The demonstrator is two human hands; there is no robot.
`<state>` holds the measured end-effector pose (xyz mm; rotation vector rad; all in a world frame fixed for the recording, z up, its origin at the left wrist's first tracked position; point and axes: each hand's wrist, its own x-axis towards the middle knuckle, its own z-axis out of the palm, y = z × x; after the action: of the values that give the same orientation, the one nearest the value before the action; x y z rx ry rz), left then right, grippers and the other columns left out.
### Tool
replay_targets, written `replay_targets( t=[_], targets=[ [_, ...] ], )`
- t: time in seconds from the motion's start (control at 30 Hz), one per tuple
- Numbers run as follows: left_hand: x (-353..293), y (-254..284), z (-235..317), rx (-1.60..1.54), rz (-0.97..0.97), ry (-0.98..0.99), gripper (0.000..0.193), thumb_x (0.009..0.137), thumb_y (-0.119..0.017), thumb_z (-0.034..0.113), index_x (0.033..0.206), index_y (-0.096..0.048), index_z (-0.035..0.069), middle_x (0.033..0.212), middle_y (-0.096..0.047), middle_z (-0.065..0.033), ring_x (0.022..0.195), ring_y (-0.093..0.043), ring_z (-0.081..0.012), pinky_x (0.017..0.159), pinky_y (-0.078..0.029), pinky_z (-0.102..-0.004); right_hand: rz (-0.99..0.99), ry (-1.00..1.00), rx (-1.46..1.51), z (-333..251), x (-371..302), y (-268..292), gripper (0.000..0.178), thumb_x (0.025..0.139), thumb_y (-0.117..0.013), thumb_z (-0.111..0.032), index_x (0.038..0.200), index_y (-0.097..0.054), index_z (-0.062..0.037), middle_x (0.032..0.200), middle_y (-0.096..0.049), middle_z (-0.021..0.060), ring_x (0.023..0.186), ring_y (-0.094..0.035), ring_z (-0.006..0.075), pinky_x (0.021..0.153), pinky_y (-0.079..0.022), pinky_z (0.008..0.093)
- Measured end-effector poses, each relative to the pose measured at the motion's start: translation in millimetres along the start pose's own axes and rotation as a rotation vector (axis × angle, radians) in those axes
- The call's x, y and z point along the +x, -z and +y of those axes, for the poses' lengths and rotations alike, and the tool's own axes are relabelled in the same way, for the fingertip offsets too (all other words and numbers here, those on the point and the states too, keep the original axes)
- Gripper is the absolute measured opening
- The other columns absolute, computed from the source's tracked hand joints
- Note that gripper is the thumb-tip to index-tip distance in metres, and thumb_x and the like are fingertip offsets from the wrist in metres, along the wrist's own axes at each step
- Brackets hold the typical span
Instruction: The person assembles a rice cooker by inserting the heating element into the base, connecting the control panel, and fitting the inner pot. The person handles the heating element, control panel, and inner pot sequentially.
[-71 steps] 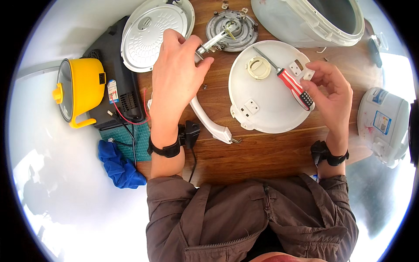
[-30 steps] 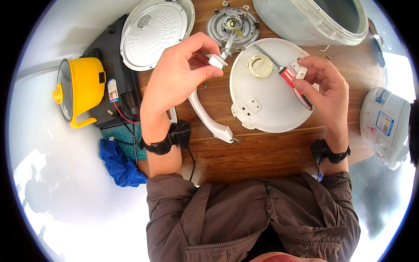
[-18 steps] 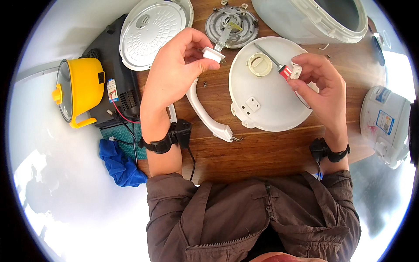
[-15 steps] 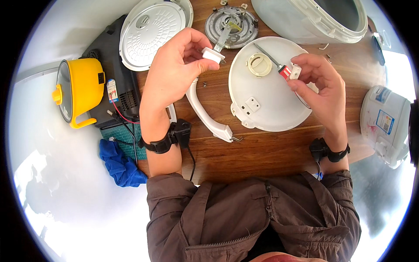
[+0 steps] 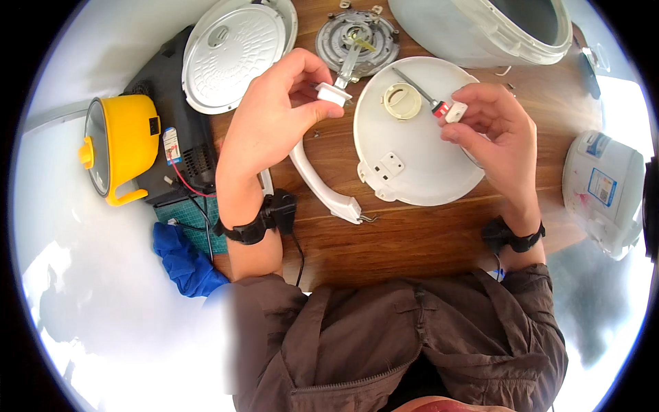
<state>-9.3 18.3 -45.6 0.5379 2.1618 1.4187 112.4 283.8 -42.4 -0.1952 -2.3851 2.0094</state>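
My left hand (image 5: 274,113) is closed on a small white plastic piece with a flange (image 5: 332,94), pinched between thumb and fingers. Just beyond it, a metal strip (image 5: 349,67) reaches over a round metal heating plate (image 5: 336,48). Between the fingertips of my right hand (image 5: 504,127) is a small white block with a hole (image 5: 456,112). A screwdriver (image 5: 420,88) with a red handle runs behind that block, above a round white plastic base (image 5: 419,161); I cannot tell whether the hand also grips it. On the base rests a cream-coloured ring (image 5: 402,101).
A curved white handle (image 5: 322,182) with bare wire ends lies near my left forearm. Left stand a yellow pot (image 5: 127,144), a black appliance (image 5: 182,117) and a blue cloth (image 5: 185,261). A white lid (image 5: 233,62), a large pale tub (image 5: 467,34) and a white container (image 5: 596,192) surround the workspace.
The whole view has shifted slightly. The white block in my right hand has tilted a little; my left hand keeps its pinch on the flanged piece.
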Motion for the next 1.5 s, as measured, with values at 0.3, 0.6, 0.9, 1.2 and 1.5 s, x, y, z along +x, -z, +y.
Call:
replay_targets(
  t=[0.3,0.6,0.9,1.2,1.5],
  targets=[
    [1,0,1,0.084,0.039,-0.017,0.037,0.081,-0.072,0.001,0.115,-0.059,0.003,0.097,-0.067,-0.0058,0.087,-0.064,-0.0157,0.081,-0.052,-0.0286,0.007,-0.035,0.082,2,-1,1,0.032,0.084,-0.076,0.001,0.114,-0.064,0.0003,0.090,-0.074,0.0073,0.080,-0.070,0.0088,0.071,-0.054,0.0206],
    [1,0,3,0.152,-0.016,0.020,0.039,0.084,-0.066,-0.001,0.122,-0.060,0.004,0.092,-0.069,-0.0076,0.086,-0.066,-0.0179,0.081,-0.053,-0.0309,-0.095,-0.068,-0.008,2,-1,1,0.029,0.084,-0.077,-0.004,0.111,-0.067,-0.0029,0.085,-0.073,0.0044,0.075,-0.069,0.0083,0.068,-0.054,0.0218],
    [2,-4,9,0.185,0.015,-0.032,0.032,0.088,-0.068,0.004,0.119,-0.061,0.003,0.091,-0.069,-0.0074,0.086,-0.065,-0.0174,0.081,-0.053,-0.0305,-0.092,-0.040,-0.076,1,-1,8,0.030,0.083,-0.078,-0.006,0.111,-0.068,-0.0037,0.083,-0.073,0.0039,0.073,-0.068,0.0083,0.068,-0.054,0.0227],
    [4,-6,7,0.221,0.069,-0.088,0.028,0.090,-0.068,0.009,0.116,-0.062,0.002,0.091,-0.070,-0.0079,0.084,-0.066,-0.0170,0.078,-0.054,-0.0305,-0.025,0.011,-0.096,-1,-1,8,0.028,0.081,-0.079,-0.005,0.108,-0.069,-0.0041,0.083,-0.073,0.0042,0.069,-0.064,0.0071,0.065,-0.051,0.0216],
    [9,-4,5,0.305,0.304,-0.030,0.027,0.091,-0.070,0.017,0.112,-0.065,0.001,0.089,-0.070,-0.0084,0.078,-0.065,-0.0172,0.072,-0.053,-0.0302,-0.013,0.031,-0.074,-2,-2,8,0.030,0.081,-0.079,-0.003,0.108,-0.067,-0.0042,0.080,-0.072,0.0022,0.070,-0.062,0.0051,0.065,-0.049,0.0205]
  ],
)
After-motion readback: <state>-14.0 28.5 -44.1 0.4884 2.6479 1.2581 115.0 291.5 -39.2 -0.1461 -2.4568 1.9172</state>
